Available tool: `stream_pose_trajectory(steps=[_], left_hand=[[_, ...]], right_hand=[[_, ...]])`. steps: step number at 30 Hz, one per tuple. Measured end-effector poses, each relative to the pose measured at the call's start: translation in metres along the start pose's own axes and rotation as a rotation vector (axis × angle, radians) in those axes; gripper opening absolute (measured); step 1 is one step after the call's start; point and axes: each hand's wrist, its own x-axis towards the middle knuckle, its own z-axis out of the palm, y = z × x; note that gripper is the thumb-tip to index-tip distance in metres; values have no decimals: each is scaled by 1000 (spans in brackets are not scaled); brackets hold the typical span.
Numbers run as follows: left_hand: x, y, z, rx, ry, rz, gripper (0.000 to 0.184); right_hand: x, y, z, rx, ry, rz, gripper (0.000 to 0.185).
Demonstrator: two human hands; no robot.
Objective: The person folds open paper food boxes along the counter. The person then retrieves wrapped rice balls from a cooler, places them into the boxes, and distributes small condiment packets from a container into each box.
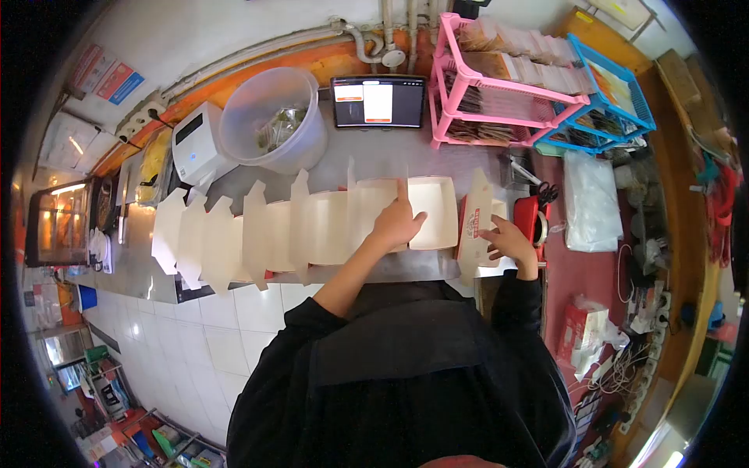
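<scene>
A row of open white cardboard food boxes [328, 240] runs along the metal counter, their lids standing up. My left hand [396, 225] is over the boxes in the middle, index finger stretched out and thumb apart, beside an open box [434, 214] whose pale inside shows. Farther right, my right hand [511, 243] is at a box lid [476, 226] with red print on it. Its fingers are spread against or just in front of that lid; firm contact cannot be made out. Neither hand visibly grips anything.
Behind the boxes stand a clear plastic tub [273, 117] with packets inside, a white printer [199, 144] and a screen [378, 103]. A pink rack [511, 109] and a blue rack [612, 117] hold packets. Scissors [546, 192] and a red tape dispenser [527, 218] lie at right.
</scene>
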Motion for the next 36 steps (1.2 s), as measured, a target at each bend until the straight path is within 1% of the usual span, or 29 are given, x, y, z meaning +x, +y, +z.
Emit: stream_pose_trajectory(steps=[1, 2, 3, 4, 5, 7, 8, 10, 11, 13, 14, 15, 16, 18, 19, 20, 21, 22, 23, 24, 25, 26, 27, 29, 30, 32, 33, 35, 36], left_hand=[[-6, 0, -3, 9, 60, 27, 71], [-13, -4, -9, 12, 66, 16, 71], [-21, -10, -17, -37, 40, 8, 62], [-28, -16, -22, -85, 15, 3, 55], [-34, -23, -21, -82, 22, 0, 55], [-48, -39, -10, 96, 117, 82, 45], [-58, -35, -11, 94, 127, 74, 45], [-81, -17, -18, 93, 164, 149, 43], [-88, -15, -23, 85, 178, 134, 43], [-101, -16, -30, 57, 241, 93, 41], [-101, -20, -30, 50, 254, 79, 41], [-97, -24, -28, 113, 231, 75, 36], [-92, -28, -23, 174, 207, 68, 32], [-57, -37, 2, 312, 83, 110, 29], [-38, -42, 18, 395, 38, 79, 30], [-21, -49, 35, 476, -10, 47, 31], [-4, -58, 57, 459, 3, 35, 31], [16, -69, 77, 531, -145, -48, 34], [27, -74, 84, 599, -295, -129, 36], [28, -72, 83, 582, -285, -137, 36], [28, -71, 83, 477, -330, -218, 38], [26, -70, 84, 368, -378, -299, 39], [28, -75, 92, 350, -379, -307, 39], [34, -91, 111, 453, -407, -161, 42], [30, -90, 108, 444, -407, -167, 42], [26, -84, 92, 428, -466, -142, 43], [29, -87, 93, 424, -456, -149, 43], [34, -93, 110, 416, -434, -187, 44], [31, -88, 105, 449, -444, -209, 43]], right_hand=[[0, 1, 4, -1, -11, -5, 57], [-2, 3, 10, -276, 202, -137, 60], [-2, 3, 14, -547, 418, -271, 64], [-18, -21, 17, -622, 515, -322, 57], [-29, -43, 17, -621, 513, -330, 57], [-45, -87, 15, -596, 639, -711, 49], [-52, -110, 18, -599, 631, -722, 49], [-58, -148, 28, -632, 601, -948, 39], [-53, -159, 36, -639, 585, -963, 39], [-39, -179, 51, -611, 431, -1112, 38], [-13, -187, 56, -695, 327, -1124, 32], [25, -192, 64, -778, 223, -1130, 28], [63, -198, 72, -926, 153, -1126, 24], [148, -203, 95, -1252, -22, -1099, 18], [183, -201, 106, -1430, -126, -1071, 16], [199, -198, 115, -1448, -139, -1085, 16], [211, -196, 122, -1441, -320, -808, 13], [221, -197, 127, -1416, -478, -525, 11], [232, -196, 130, -1438, -482, -532, 11], [231, -195, 133, -1441, -520, -487, 10], [231, -193, 137, -1441, -560, -440, 10], [229, -189, 136, -1427, -519, -506, 13], [236, -186, 139, -1440, -536, -505, 13], [255, -179, 139, -1413, -505, -396, 17], [261, -180, 136, -1420, -514, -397, 17], [273, -193, 132, -1049, -786, -167, 16], [270, -198, 134, -1060, -788, -174, 16], [259, -197, 138, -926, -775, -215, 17], [275, -187, 141, -972, -804, -237, 18]])
